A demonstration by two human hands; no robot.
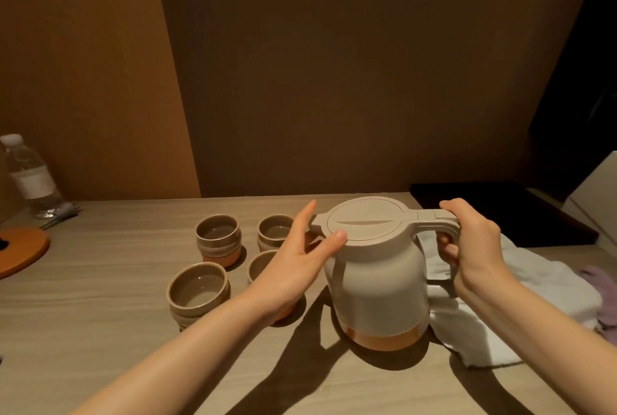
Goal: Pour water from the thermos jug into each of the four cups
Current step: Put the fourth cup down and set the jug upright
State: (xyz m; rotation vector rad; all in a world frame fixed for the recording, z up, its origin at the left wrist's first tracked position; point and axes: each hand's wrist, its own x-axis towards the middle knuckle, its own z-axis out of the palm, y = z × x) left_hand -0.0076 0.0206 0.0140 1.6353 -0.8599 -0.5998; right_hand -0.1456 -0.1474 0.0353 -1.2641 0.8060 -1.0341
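I can read no writing: the bottle at the far left has a pale label, too blurred to make out, and the jug shows no brand. The jug stands upright on the table, lid down, spout towards the cups. My right hand is curled round its handle. My left hand lies flat against the lid's edge, fingers straight, thumb on the rim.

Four cups sit in a square just left of the jug. The far-left cup and near-left cup look to hold a little clear liquid. The far-right cup and near-right cup are partly hidden by my left hand; I cannot tell their contents.

A white cloth lies under and right of the jug. Bare tabletop runs along the near edge.
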